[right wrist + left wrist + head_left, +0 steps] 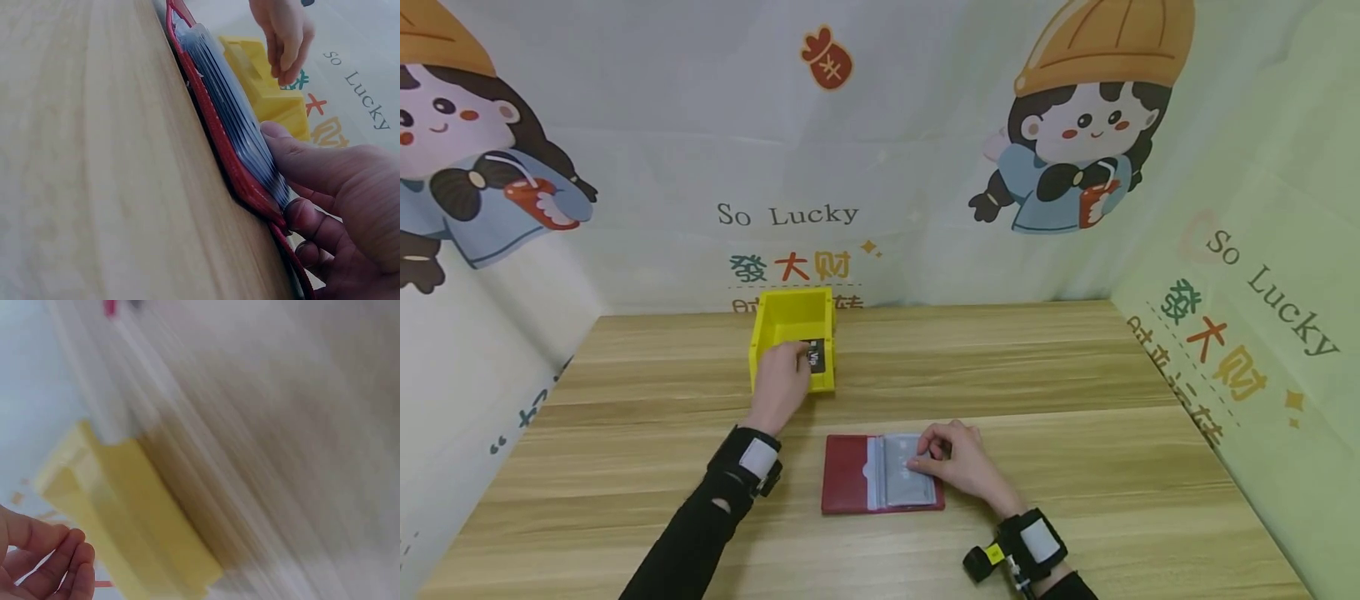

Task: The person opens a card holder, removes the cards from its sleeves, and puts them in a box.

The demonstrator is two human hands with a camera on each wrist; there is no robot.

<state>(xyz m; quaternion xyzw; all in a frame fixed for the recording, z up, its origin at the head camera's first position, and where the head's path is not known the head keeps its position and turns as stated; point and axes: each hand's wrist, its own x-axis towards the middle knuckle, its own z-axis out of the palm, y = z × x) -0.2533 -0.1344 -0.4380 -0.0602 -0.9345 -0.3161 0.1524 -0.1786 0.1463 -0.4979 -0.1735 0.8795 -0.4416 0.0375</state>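
My left hand (781,382) is over the front of a yellow bin (830,333), its thumb and fingertips drawn loosely together with nothing visible between them. Beside those fingers, within the bin's outline, shows a black card (816,357) with white "Vip" lettering. A red card holder (846,475) lies spread on the table, its stack of clear plastic sleeves (898,487) on the right half. At the sleeves' right edge, my right hand (958,458) pinches them, thumb on top and curled fingers at the side. In the right wrist view the sleeves (228,94) fan slightly apart.
The wood-grain table (1075,367) meets a printed cloth backdrop (925,167) at the back and sides. The bin stands at the table's back edge, left of centre, behind the card holder. The left wrist view is blurred.
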